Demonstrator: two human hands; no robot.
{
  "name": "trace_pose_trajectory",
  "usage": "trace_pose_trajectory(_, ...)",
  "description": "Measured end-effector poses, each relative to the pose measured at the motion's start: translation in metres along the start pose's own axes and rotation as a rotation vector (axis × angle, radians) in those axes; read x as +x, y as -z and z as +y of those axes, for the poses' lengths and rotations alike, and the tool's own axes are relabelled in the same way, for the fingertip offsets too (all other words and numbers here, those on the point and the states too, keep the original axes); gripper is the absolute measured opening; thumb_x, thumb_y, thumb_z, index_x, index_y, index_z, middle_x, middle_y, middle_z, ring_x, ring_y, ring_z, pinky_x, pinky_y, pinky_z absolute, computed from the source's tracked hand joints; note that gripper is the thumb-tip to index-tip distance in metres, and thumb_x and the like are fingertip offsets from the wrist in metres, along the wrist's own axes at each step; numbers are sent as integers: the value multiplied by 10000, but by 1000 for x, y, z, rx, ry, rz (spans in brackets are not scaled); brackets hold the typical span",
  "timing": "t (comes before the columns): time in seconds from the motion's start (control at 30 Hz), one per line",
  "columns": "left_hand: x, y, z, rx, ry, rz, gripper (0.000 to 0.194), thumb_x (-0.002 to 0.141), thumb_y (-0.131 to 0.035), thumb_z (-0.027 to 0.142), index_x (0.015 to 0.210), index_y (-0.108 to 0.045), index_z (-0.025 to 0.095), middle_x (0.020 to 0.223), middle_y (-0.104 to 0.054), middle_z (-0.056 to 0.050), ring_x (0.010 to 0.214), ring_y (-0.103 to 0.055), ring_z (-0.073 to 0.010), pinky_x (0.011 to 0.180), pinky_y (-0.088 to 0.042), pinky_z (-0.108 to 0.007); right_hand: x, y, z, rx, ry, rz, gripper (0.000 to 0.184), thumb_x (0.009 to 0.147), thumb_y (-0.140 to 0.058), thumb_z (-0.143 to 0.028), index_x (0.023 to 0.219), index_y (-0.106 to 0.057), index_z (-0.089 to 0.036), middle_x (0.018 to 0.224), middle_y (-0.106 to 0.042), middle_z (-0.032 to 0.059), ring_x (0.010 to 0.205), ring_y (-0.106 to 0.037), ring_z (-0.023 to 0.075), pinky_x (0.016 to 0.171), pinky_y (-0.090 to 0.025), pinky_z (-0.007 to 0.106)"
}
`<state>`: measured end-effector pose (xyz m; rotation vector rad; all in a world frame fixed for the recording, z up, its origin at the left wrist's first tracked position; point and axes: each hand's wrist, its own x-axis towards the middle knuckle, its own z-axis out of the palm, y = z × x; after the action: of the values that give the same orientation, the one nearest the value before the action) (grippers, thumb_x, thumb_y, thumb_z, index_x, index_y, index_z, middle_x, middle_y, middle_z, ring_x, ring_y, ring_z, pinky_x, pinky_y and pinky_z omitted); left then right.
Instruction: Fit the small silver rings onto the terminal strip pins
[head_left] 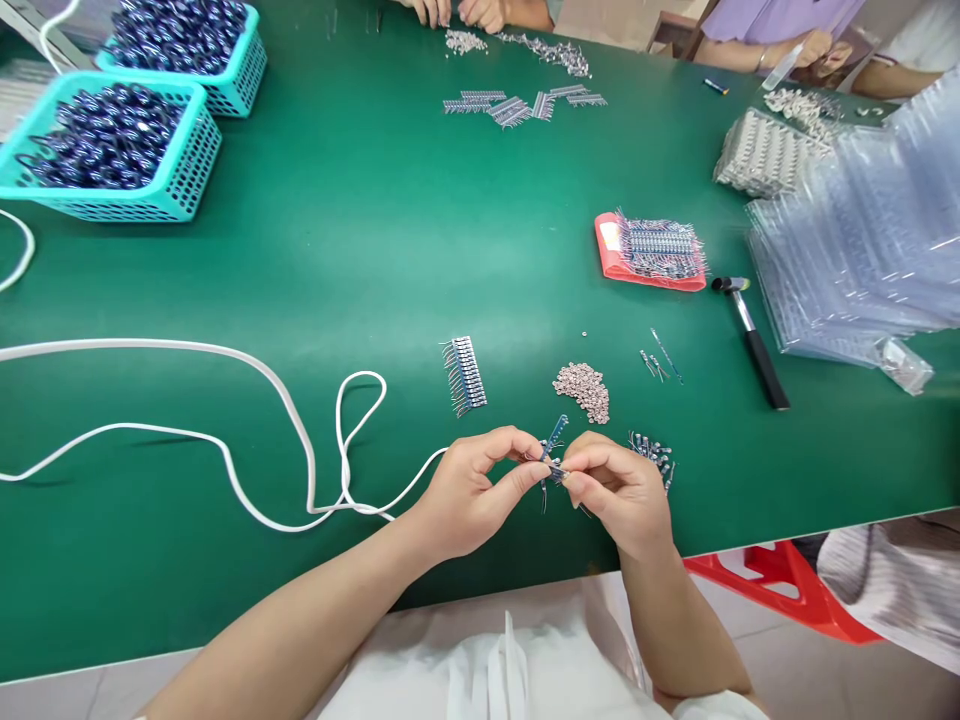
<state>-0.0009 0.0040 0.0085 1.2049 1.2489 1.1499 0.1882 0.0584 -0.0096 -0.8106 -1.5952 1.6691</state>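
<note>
The slim blue wire-edged strip [556, 434] sits between my hands, above the smooth green table [337, 260]. My left hand [469, 495] clamps it; my right hand [637, 500] pinches its wiry lower end. Best: left firm, right light, wires unbent. Small pinkish discs [585, 390] lie at one o'clock.

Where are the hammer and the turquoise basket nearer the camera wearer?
Hammer [760, 358]: head camera view, on its black handle.
Nearer turquoise basket [192, 160]: head camera view, on its holed side wall.
</note>
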Motion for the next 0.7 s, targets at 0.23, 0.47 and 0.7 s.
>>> trace_pose_trajectory(0.23, 0, 4, 3, 46, -18, -54, 110, 892, -570, 206, 821, -628, 146, 765, -651, -47, 712, -579, -156, 689, -471, -285, 2, 2, 1, 116, -62, -61, 103, 835, -696, -162, 903, -731, -232, 789, -601, 10, 619, -576, 100, 497, -495, 217)
trace_pose_trajectory(0.47, 0, 5, 4, 75, -29, -81, 104, 895, -560, 191, 826, -624, 149, 770, -653, -37, 707, -570, -145, 688, -455, -271, 1, 3, 1, 193, -120, -93, 96, 833, -700, -151, 894, -729, -219, 805, -589, -3, 568, -588, 67, 480, -502, 189)
trace_pose_trajectory(0.7, 0, 4, 4, 89, -36, -70, 103, 888, -567, 179, 813, -631, 146, 742, -642, -24, 678, -554, -131, 657, -437, -250, 2, 3, 0, 222, -162, -98, 95, 825, -710, -152, 887, -729, -221, 805, -593, -6, 570, -636, 84, 485, -541, 198)
